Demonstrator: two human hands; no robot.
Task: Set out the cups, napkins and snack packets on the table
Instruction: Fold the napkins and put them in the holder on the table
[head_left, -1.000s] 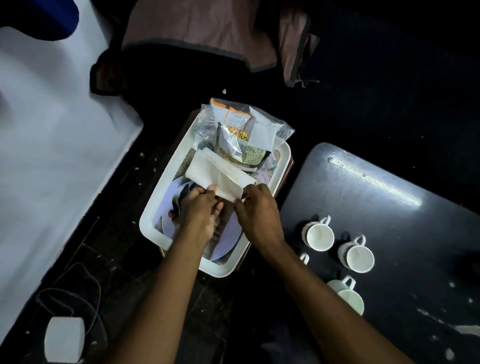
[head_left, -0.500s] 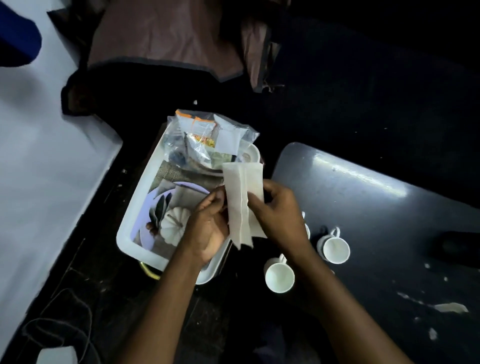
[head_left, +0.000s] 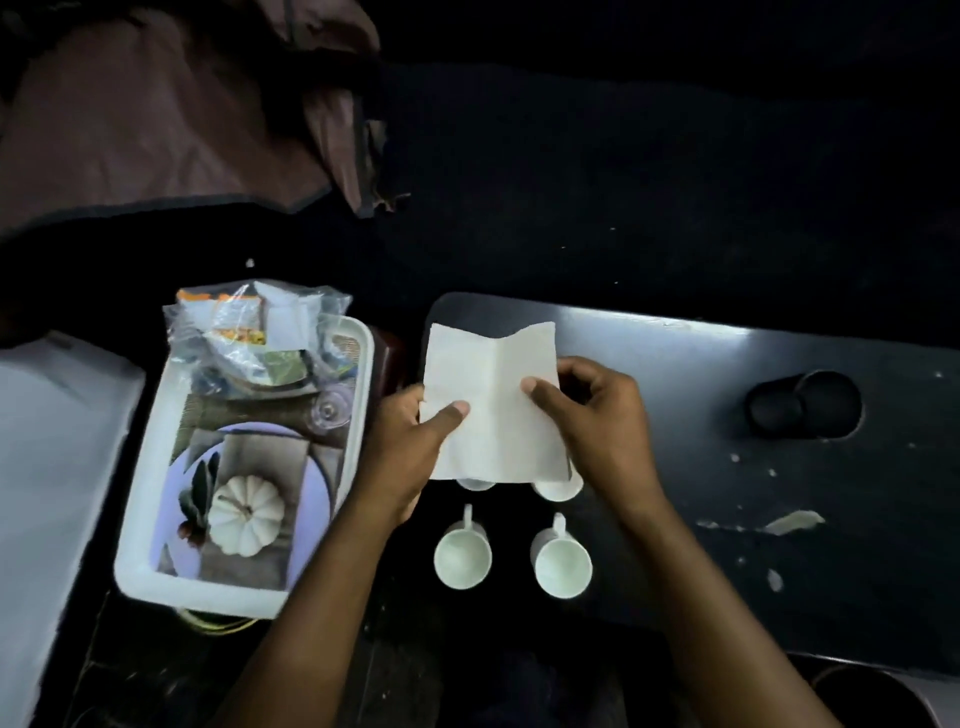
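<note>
- Since half a second ago, I see the napkin (head_left: 493, 400) opened from a narrow folded strip into a wide sheet. It now sits over the near-left part of the table (head_left: 727, 467) rather than at the tray's edge.
- Left hand (head_left: 415, 447): pinches the napkin's left edge, thumb (head_left: 452, 413) on the near face and fingers curled behind it.
- Right hand (head_left: 597, 415): pinches the right edge in the same way, thumb (head_left: 535, 387) in front and fingers bent behind.
- Napkin: held in the air between both hands, with one centre crease running top to bottom.
- Cups (head_left: 462, 553): four white, in two rows on the table. I see the near pair whole, while the napkin's lower edge partly hides the far pair.
- Snack packets (head_left: 260, 332): inside a clear bag at the far end of the white tray (head_left: 249, 597), which sits left of the table.
- Round recess (head_left: 802, 402): sunk in the table's right part, well apart from the cups.
</note>
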